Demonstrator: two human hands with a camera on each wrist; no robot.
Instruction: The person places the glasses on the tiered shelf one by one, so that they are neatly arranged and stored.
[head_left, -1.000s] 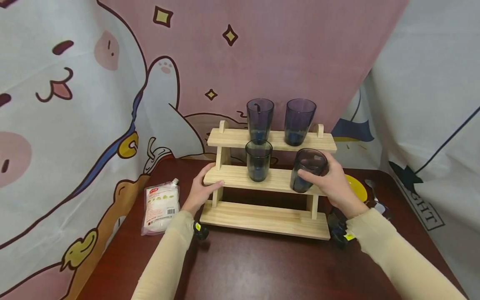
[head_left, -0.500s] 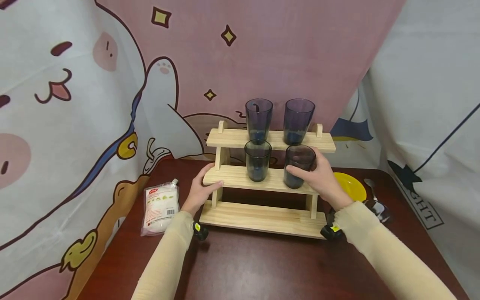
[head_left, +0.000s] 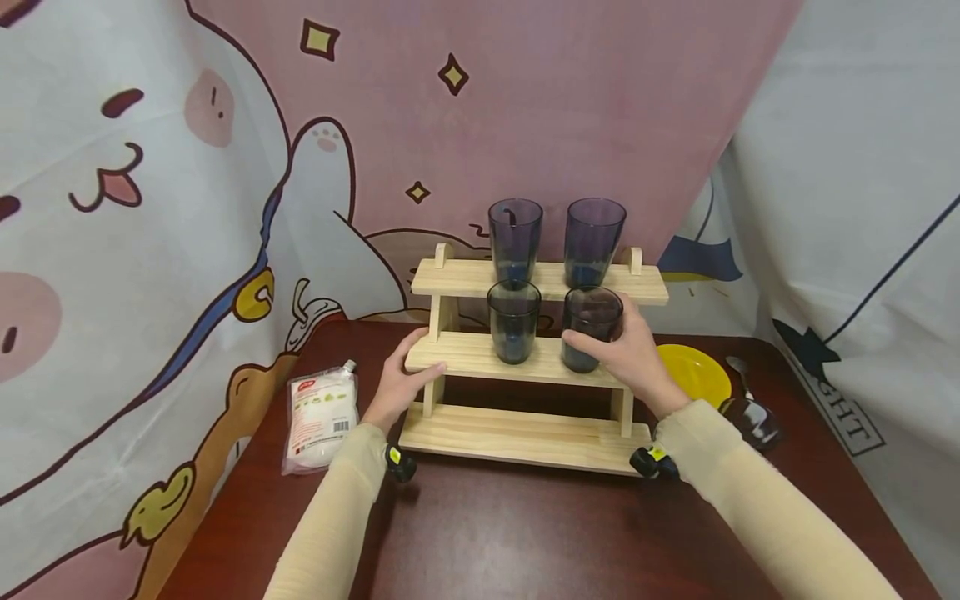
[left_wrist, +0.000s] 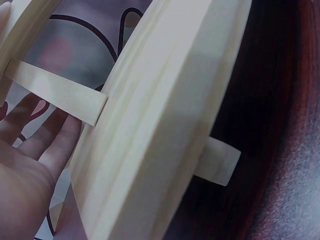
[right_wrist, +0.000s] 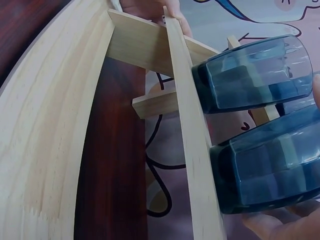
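My right hand [head_left: 630, 354] grips a dark tinted glass tumbler [right_wrist: 275, 165], thumb in front and fingers round its far side. The tumbler stands upright on the middle board of a three-tier wooden rack [head_left: 525, 433]. Left of it on the same board is a matching tumbler [head_left: 513, 325], a small gap between them. Two more purple-blue tumblers stand on the top board, one at the left [head_left: 515, 237] and one at the right [head_left: 595, 237]. My left hand [head_left: 401, 379] holds the left end of the middle board, thumb on the front and fingers behind.
A white printed pouch [head_left: 321, 417] lies on the dark red table [head_left: 495, 533] to the left. Behind the right forearm are a yellow plate [head_left: 697, 375], a spoon [head_left: 741, 373] and a dark glossy object [head_left: 752, 423]. Printed cloth [head_left: 600, 100] hangs close behind the rack.
My right hand has moved left with its tumbler, which was tilted at the board's right part and now stands upright nearer the other glass. The left hand stays on the rack.
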